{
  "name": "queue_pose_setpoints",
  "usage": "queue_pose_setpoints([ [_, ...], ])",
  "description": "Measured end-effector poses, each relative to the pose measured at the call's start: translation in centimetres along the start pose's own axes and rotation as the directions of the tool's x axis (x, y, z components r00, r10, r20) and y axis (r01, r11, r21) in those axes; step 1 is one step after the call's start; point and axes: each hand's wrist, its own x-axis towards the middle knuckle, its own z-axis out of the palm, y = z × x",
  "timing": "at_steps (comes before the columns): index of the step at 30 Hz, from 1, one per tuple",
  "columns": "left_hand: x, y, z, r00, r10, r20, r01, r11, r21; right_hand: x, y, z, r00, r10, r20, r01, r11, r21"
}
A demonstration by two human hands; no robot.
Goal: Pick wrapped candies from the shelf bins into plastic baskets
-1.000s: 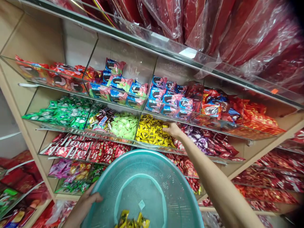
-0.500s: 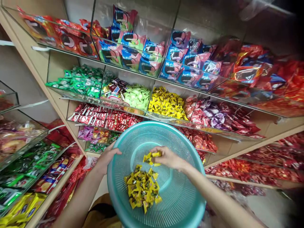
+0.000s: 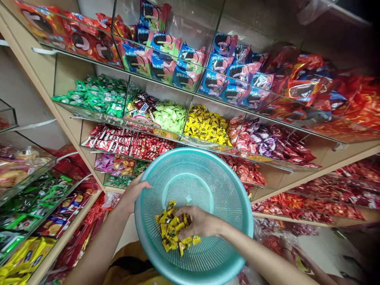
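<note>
A turquoise plastic colander with a perforated wall is in front of me, tilted so that its inside shows. My left hand grips its left rim, thumb over the edge and the other fingers hidden outside. Inside lies a heap of yellow-wrapped candies, towards the near left side. My right hand reaches into this heap from the right, its fingers curled around some of the candies. Its fingertips are partly covered by the wrappers.
Beyond the colander, a shelf compartment holds more yellow candies. Green candies and purple-and-white candies fill compartments nearby. Clear dividers and shelf fronts separate them. Blue snack packs stand above. Another shelf with yellow packets is at left.
My right hand has moved down and towards me, carrying a few yellow candies from the colander's middle into the heap. My left hand still holds the rim. The view has shifted slightly.
</note>
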Motion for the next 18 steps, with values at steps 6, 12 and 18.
queue_pose_setpoints([
  [6,-0.5,0.4,0.6,1.0,-0.012,-0.015,0.012,1.0,0.003,-1.2,-1.1,-1.6,0.997,-0.056,-0.046,0.054,0.998,-0.043],
  [12,-0.8,0.3,0.4,0.989,-0.091,-0.12,0.094,0.995,0.016,1.9,1.6,-2.5,0.946,-0.058,-0.319,0.013,0.99,-0.142],
  [18,1.8,-1.6,-1.5,0.982,-0.003,-0.19,0.01,0.999,0.039,7.5,5.4,1.6,0.962,-0.011,-0.274,-0.063,0.964,-0.26],
])
